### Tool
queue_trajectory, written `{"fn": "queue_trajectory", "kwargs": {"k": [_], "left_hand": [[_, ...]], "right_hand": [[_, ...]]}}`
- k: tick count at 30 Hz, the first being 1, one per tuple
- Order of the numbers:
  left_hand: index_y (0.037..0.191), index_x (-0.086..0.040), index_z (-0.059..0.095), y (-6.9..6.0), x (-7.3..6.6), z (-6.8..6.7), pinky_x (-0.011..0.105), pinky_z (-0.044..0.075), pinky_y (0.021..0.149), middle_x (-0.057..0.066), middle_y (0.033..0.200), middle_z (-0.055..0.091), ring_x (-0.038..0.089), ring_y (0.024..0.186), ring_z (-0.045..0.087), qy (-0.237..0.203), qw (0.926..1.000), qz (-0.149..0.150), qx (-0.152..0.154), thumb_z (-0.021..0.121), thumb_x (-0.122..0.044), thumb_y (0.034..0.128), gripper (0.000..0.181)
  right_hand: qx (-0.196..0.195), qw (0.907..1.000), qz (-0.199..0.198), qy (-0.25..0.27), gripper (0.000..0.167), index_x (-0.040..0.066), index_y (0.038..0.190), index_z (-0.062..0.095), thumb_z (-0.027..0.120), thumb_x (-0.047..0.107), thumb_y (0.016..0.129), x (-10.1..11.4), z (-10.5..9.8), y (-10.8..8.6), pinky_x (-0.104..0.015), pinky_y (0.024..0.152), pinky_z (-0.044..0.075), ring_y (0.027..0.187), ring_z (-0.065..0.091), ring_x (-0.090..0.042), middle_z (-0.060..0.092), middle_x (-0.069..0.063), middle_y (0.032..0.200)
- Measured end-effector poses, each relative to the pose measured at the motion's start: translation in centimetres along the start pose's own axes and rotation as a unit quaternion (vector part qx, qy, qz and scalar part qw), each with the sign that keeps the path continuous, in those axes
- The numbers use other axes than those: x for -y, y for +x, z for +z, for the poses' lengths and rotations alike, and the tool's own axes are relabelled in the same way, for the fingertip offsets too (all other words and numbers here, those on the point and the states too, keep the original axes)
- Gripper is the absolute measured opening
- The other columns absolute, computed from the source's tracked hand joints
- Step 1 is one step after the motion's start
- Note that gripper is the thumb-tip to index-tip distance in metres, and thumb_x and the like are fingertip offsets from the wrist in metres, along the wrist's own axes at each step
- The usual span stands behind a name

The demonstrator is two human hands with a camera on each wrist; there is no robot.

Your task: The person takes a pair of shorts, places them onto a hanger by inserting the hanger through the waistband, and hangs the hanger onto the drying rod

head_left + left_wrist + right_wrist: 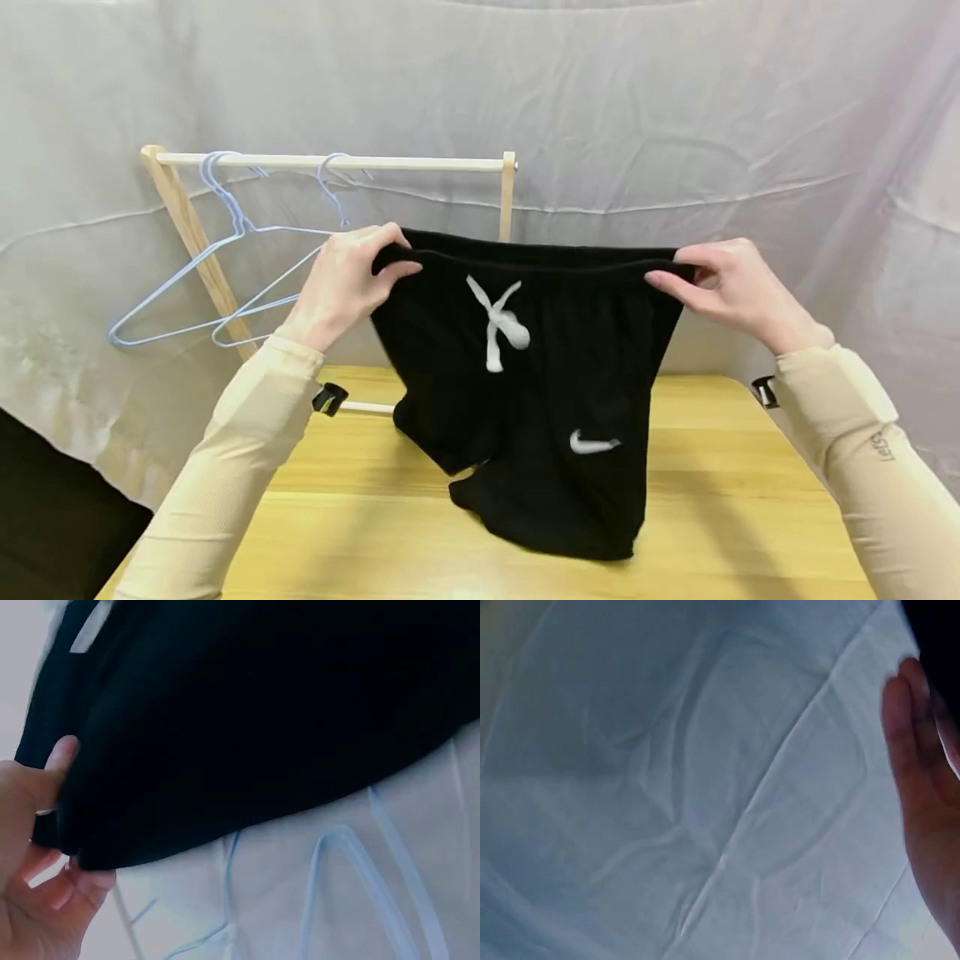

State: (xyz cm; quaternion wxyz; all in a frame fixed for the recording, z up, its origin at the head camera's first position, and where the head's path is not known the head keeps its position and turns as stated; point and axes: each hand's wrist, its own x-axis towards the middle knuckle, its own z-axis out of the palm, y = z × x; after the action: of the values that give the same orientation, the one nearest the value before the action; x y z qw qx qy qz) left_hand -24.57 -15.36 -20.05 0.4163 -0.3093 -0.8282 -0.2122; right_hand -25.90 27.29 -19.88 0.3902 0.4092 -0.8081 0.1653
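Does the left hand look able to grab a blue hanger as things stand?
Probably not: blue hangers hang beyond the left hand, but that hand pinches the black shorts by the waistband, so it isn't free.

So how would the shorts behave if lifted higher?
Probably floppy: the shorts hang unevenly from the waistband. Likely light, as the left hand and right hand just pinch them. The cord might swing, since it dangles.

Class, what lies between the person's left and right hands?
The black shorts, held by the waistband between left hand and right hand, as the head view shows.
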Motion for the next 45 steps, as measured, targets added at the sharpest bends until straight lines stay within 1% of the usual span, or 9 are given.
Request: {"fn": "queue_trajectory", "kwargs": {"k": [8,15,22,25,29,33,38,41,45], "left_hand": [[0.101,0.000,0.065,2.5,-0.1,-1.0,0.044,0.049,0.091,0.017,0.099,0.073,0.034,0.098,0.068,-0.016,0.9990,-0.031,-0.029,0.074,-0.010,0.0908,0.017],[0.113,-0.001,0.062,5.6,-2.3,-3.6,0.050,0.050,0.094,0.020,0.109,0.072,0.039,0.109,0.068,0.052,0.9952,-0.055,-0.061,0.072,-0.024,0.0940,0.031],[0.114,-0.006,0.063,5.7,-2.6,-4.5,0.056,0.052,0.080,0.017,0.102,0.077,0.043,0.094,0.071,0.125,0.9829,-0.091,-0.099,0.069,-0.041,0.0944,0.041],[0.112,-0.006,0.062,4.7,-1.7,-3.9,0.058,0.050,0.067,0.021,0.093,0.076,0.047,0.079,0.069,0.156,0.9805,-0.070,-0.097,0.069,-0.043,0.0943,0.042],[0.108,-0.006,0.061,3.2,-0.4,-2.8,0.055,0.047,0.059,0.019,0.078,0.073,0.045,0.068,0.066,0.149,0.9866,-0.034,-0.057,0.073,-0.041,0.0920,0.040],[0.107,-0.006,0.060,2.2,0.2,-2.1,0.042,0.044,0.060,0.015,0.068,0.065,0.033,0.062,0.059,0.050,0.9962,-0.070,0.013,0.075,-0.032,0.0916,0.033],[0.107,-0.005,0.057,1.4,0.5,-1.9,0.024,0.041,0.068,0.013,0.081,0.071,0.005,0.067,0.060,-0.103,0.9763,-0.160,0.102,0.070,-0.022,0.0927,0.026],[0.108,-0.007,0.057,1.0,0.6,-1.7,0.026,0.041,0.071,0.012,0.080,0.073,0.005,0.070,0.060,-0.114,0.9701,-0.173,0.126,0.072,-0.024,0.0913,0.028],[0.104,-0.010,0.060,0.3,0.8,-1.0,0.030,0.040,0.067,0.010,0.071,0.068,0.021,0.067,0.058,-0.064,0.9828,-0.140,0.102,0.080,-0.028,0.0862,0.032]], "right_hand": [[-0.046,0.9937,0.082,-0.061,0.008,-0.001,0.082,0.070,0.076,0.004,0.084,0.2,-1.0,3.1,-0.009,0.065,0.035,0.065,0.041,0.025,0.070,-0.013,0.070],[-0.048,0.9794,0.137,-0.140,0.022,-0.006,0.095,0.065,0.048,0.004,0.085,2.0,-2.4,7.0,-0.061,0.068,0.041,0.077,0.058,-0.047,0.064,-0.026,0.085],[-0.046,0.9756,0.165,-0.138,0.035,-0.005,0.098,0.069,0.040,-0.003,0.078,3.4,-2.9,8.9,-0.068,0.073,0.038,0.090,0.058,-0.050,0.062,-0.025,0.099],[-0.054,0.9787,0.154,-0.125,0.038,-0.008,0.092,0.071,0.038,-0.006,0.073,3.3,-2.2,8.6,-0.066,0.074,0.041,0.088,0.061,-0.048,0.066,-0.024,0.094],[-0.037,0.9814,0.155,-0.108,0.032,-0.010,0.081,0.069,0.039,-0.004,0.072,2.6,-0.9,7.1,-0.057,0.071,0.045,0.079,0.062,-0.045,0.068,-0.023,0.085],[0.040,0.9773,0.196,-0.069,0.026,-0.008,0.086,0.066,0.056,0.016,0.085,2.3,-0.1,5.4,-0.051,0.079,0.045,0.086,0.061,-0.042,0.066,-0.022,0.093],[0.068,0.9809,0.170,-0.067,0.042,-0.005,0.084,0.062,0.079,0.033,0.083,2.5,0.6,3.8,-0.050,0.075,0.046,0.078,0.058,-0.037,0.060,-0.019,0.089],[0.062,0.9866,0.123,-0.088,0.034,0.000,0.076,0.061,0.080,0.027,0.084,2.7,0.8,3.3,-0.049,0.062,0.045,0.068,0.057,-0.034,0.058,-0.016,0.086],[0.089,0.9834,0.119,-0.104,0.030,0.008,0.071,0.058,0.075,0.027,0.088,3.0,0.6,2.7,-0.049,0.057,0.044,0.066,0.058,-0.029,0.062,-0.011,0.092]]}}
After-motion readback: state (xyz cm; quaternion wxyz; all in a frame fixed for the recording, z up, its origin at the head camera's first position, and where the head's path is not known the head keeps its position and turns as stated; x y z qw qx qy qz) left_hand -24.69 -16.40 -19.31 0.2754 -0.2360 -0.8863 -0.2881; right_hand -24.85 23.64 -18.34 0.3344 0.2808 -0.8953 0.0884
